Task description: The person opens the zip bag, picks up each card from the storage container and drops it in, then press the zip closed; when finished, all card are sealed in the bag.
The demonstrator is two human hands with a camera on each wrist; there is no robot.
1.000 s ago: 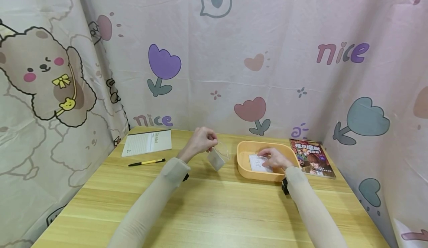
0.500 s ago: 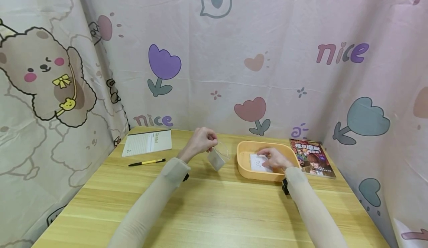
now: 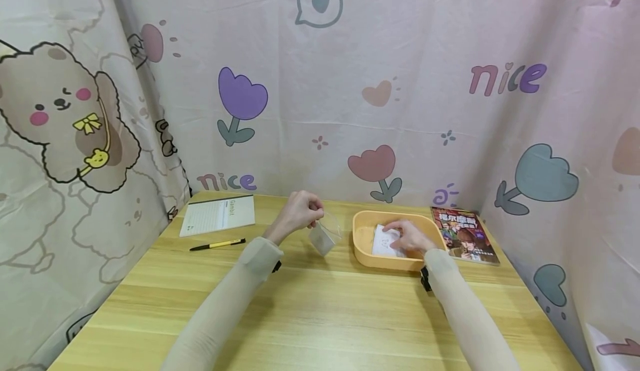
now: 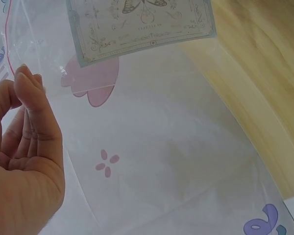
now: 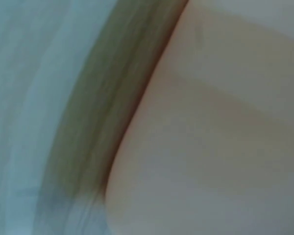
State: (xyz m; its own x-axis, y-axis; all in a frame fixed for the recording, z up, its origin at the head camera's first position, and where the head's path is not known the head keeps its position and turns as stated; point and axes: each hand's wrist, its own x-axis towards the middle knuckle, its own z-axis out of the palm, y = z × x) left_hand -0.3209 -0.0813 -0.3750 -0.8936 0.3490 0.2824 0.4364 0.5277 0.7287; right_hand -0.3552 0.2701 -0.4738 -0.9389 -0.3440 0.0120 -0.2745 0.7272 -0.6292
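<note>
My left hand (image 3: 301,210) pinches the top of a clear zip bag (image 3: 331,224), which hangs over the table left of the tray. Inside the bag sits a pale card (image 4: 147,29); the left wrist view shows a butterfly print on it and a red line along the bag's zip. Within the orange tray (image 3: 369,261), my right hand (image 3: 414,236) pinches a white paper (image 3: 382,244) with faint drawing on it, by its far right part. Part of that paper is hidden behind the fingers. The right wrist view is a close blur.
A lined notebook (image 3: 215,218) and a yellow-black pen (image 3: 217,245) lie at the back left of the wooden table (image 3: 320,315). Right of the tray is a colourful magazine (image 3: 467,237). A patterned curtain (image 3: 310,82) stands behind the table.
The white paper has shifted slightly in the tray, its far left edge now tilted. The head view has turned a little. The left hand keeps its hold on the bag.
</note>
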